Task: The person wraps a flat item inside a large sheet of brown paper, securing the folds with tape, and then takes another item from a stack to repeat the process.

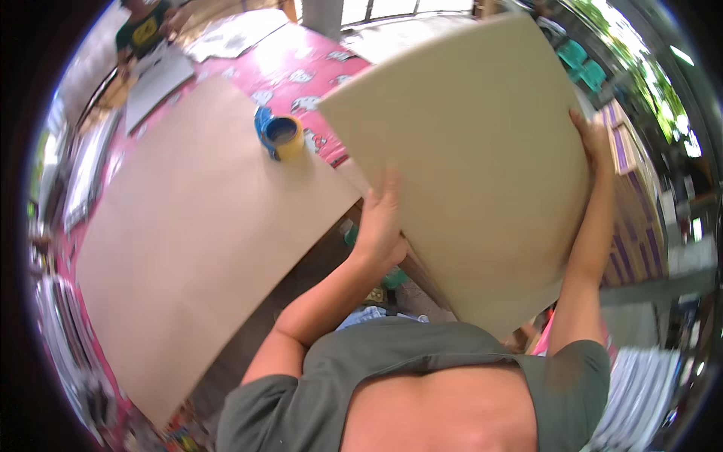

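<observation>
My two hands hold a large, pale beige board [467, 143] by its opposite sides, lifted and slightly tilted at the right. My left hand [380, 222] grips its left edge, thumb side up, with the fingers partly hidden and a little blurred. My right hand [595, 143] wraps round the right edge, its fingers mostly behind the board. A broad beige sheet [188, 226] lies flat on the table to the left. On that sheet stands a round yellow thing [290, 143], perhaps a tape roll, with a crumpled blue piece [265, 128] against its side.
A pink patterned cloth [301, 71] covers the table. Beyond it, a person [143, 30] stands near a grey board [158, 87]. Stacked boxes [633, 203] with purple stripes rise at the right. Bundled flat sheets [636, 395] lie at the lower right; green chairs [580, 64] stand farther back.
</observation>
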Demonstrator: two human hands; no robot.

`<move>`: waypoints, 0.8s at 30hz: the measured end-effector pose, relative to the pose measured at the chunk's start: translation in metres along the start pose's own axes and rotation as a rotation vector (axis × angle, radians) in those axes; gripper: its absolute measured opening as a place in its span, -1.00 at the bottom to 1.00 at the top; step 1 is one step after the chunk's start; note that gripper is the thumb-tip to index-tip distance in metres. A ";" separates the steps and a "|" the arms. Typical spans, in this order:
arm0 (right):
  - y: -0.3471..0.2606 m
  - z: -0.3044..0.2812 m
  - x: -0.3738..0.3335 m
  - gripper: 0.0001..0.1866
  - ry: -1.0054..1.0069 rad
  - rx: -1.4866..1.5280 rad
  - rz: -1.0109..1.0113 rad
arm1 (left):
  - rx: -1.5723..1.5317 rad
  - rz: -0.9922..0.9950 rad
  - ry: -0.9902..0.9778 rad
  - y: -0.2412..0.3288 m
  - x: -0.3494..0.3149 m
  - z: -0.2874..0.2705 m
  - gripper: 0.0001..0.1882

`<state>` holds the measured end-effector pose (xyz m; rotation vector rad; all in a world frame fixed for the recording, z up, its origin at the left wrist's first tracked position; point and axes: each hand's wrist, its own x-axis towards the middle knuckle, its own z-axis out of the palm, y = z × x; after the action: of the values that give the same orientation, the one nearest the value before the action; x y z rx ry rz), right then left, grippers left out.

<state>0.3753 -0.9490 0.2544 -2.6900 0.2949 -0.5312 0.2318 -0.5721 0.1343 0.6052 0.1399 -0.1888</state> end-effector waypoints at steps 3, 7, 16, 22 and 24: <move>0.061 0.087 0.026 -0.10 -0.190 -0.044 -0.031 | 0.147 -0.083 0.374 -0.056 0.039 -0.019 -0.29; 0.197 0.221 0.004 -0.24 -0.177 -0.166 -0.271 | 0.883 -0.096 0.566 -0.149 0.060 -0.076 -0.07; 0.092 0.259 -0.010 -0.09 -0.353 0.076 0.036 | 0.816 -0.092 0.575 -0.151 0.085 -0.108 -0.01; 0.087 0.286 -0.004 -0.08 -0.314 0.086 -0.019 | 0.925 -0.197 0.380 -0.128 0.064 -0.127 -0.01; 0.093 0.286 0.005 -0.04 -0.317 -0.089 -0.029 | 0.947 -0.404 0.089 -0.097 0.032 -0.137 0.01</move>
<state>0.4829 -0.9418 -0.0261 -2.8132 0.1941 -0.0956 0.2316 -0.5756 -0.0368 1.5292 0.2607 -0.6357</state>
